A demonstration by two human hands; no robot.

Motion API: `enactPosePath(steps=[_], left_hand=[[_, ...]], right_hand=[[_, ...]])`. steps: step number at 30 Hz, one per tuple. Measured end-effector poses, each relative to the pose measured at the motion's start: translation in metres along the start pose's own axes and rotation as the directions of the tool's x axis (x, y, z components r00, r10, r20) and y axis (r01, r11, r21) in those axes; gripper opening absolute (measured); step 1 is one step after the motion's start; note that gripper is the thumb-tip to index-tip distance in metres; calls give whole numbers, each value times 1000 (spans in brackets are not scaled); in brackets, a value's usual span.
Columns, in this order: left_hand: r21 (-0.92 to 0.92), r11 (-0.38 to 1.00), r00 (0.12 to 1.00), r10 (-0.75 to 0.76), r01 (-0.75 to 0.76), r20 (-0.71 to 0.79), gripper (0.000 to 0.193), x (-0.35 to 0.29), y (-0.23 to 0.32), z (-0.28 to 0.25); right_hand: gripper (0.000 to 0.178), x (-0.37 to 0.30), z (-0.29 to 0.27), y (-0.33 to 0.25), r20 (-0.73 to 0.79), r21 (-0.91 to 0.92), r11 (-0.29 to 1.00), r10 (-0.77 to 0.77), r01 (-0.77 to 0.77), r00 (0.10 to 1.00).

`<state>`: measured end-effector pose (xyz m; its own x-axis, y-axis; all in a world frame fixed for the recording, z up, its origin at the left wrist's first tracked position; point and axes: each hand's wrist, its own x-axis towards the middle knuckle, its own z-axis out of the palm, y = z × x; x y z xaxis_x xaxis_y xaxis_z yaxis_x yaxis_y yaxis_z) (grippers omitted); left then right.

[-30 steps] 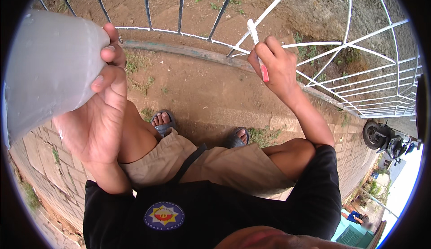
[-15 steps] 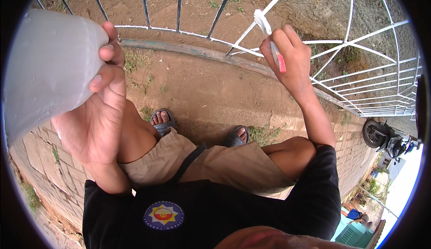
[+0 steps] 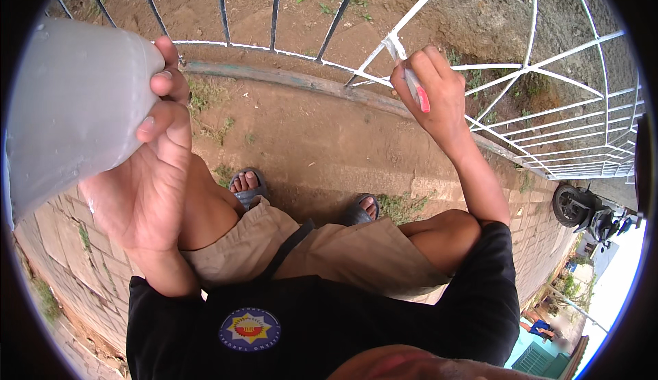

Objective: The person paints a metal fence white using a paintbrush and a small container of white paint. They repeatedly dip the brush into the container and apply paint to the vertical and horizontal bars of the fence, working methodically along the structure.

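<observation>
While the left hand (image 3: 147, 195) curls around a translucent whitish plastic container (image 3: 72, 109) held close, the right hand (image 3: 435, 95) beyond pinches a red-handled brush (image 3: 413, 84) against the white-painted metal railing bar (image 3: 411, 16); a tilted container could spill, I judge.

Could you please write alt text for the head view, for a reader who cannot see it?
Seen from above, the right hand presses a small brush with a pink handle against a bar of a metal fence that is partly white, while the left hand holds a pale plastic container close to the camera. Sandalled feet stand on bare dirt.
</observation>
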<state>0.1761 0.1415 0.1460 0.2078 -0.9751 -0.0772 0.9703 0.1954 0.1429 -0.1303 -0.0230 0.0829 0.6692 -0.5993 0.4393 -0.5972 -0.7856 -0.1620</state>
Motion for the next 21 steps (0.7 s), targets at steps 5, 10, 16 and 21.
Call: enactPosePath(steps=[5, 10, 16, 21], left_hand=[[-9, 1000, 1000, 1, -1, 4, 51, 0, 0, 1], [-19, 1000, 998, 0, 1, 59, 56, 7, 1, -7], [76, 997, 999, 30, -31, 17, 59, 16, 3, -12], [106, 993, 999, 46, -43, -23, 67, 34, -12, -14]], right_hand=[[17, 6, -2, 2, 12, 100, 994, -47, 46, 999], [16, 30, -35, 0, -266, -106, 994, -5, -24, 964], [14, 48, -59, -29, -11, -436, 885, -191, 167, 982], [7, 13, 0, -32, 471, -401, 887, -13, 227, 882]])
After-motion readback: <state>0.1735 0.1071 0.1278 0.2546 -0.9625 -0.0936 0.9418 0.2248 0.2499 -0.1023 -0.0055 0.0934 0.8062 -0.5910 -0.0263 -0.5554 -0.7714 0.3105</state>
